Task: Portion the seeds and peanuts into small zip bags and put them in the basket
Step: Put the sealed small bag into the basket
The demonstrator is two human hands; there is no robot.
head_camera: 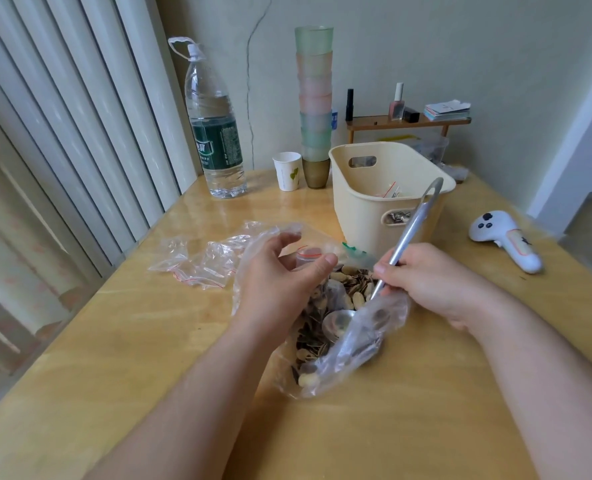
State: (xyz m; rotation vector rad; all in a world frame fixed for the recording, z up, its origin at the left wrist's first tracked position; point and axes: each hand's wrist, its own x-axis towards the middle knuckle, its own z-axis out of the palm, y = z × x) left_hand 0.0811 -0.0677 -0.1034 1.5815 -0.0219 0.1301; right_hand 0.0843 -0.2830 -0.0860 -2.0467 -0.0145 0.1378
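Seeds and peanuts [353, 289] lie loose in the big clear bag [367, 344] on the table [149, 358], in front of the basket [367, 202]. Your left hand [280, 271] pinches a small zip bag [309, 252] by its mouth; your right hand [429, 282] has its fingers wrapped around the metal scoop [405, 237], bowl down in the mix. The bags are thin, limp and slippery, so keep your hold at the stiffer zip edge. The mix is light and probably spills easily.

Glossy wooden table [121, 341], metal ladle [405, 237]
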